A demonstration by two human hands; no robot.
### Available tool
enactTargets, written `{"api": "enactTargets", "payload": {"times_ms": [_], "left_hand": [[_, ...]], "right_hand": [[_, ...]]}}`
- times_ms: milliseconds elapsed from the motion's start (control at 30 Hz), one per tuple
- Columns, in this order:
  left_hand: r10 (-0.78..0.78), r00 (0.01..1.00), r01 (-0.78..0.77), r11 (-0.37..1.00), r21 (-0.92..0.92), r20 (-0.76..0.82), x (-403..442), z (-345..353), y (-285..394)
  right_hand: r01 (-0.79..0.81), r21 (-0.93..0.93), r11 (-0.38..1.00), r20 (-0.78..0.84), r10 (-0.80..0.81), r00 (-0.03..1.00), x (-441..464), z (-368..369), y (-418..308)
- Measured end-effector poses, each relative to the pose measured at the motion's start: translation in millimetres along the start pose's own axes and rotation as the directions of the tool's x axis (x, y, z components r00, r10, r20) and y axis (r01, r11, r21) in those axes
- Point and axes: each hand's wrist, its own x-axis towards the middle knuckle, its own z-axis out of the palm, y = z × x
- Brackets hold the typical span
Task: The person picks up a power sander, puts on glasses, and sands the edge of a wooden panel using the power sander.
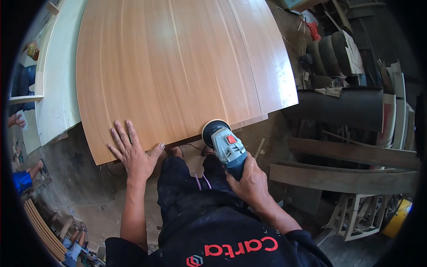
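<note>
A large wood-grain panel [169,71] lies in front of me. My left hand [134,153] rests on its near edge at the left, fingers spread and pointing away from me, holding nothing. My right hand [250,179] is wrapped round the dark lower body of a grey power sander [228,146] with a red switch. The sander's round black pad [211,130] is at the near edge of the panel, right of my left hand. Whether the pad is spinning I cannot tell.
A pale board [60,89] is left of the panel. Curved wooden planks [342,179], a black cylinder [342,107] and a wooden frame [356,216] stand at right. Other people's parts show at left, including a hand [17,120] and legs [36,169].
</note>
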Motion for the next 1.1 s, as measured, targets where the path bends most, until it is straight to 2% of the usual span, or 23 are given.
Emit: {"api": "enactTargets", "payload": {"times_ms": [500, 800, 1000, 1100], "left_hand": [[-0.033, 0.999, 0.032, 0.999, 0.043, 0.036, 0.5, 4.2, 0.0], [-0.036, 0.999, 0.034, 0.998, 0.046, 0.039, 0.4, 6.2, -0.3], [-0.061, 0.995, 0.059, 0.998, 0.023, 0.079, 2.2, -2.7, 2.5], [-0.067, 0.993, 0.065, 0.998, 0.018, 0.100, 3.6, -5.4, 4.5]], "right_hand": [[-0.117, 0.070, 0.991, -0.092, 0.123, 0.988, 9.9, -37.8, 70.2], [-0.254, 0.091, 0.963, -0.098, 0.263, 0.960, 16.2, -62.0, 118.4], [-0.211, 0.050, 0.976, -0.072, 0.214, 0.974, 16.8, -60.6, 104.8], [-0.111, 0.035, 0.993, 0.026, 0.110, 0.994, 11.7, -44.5, 72.5]]}}
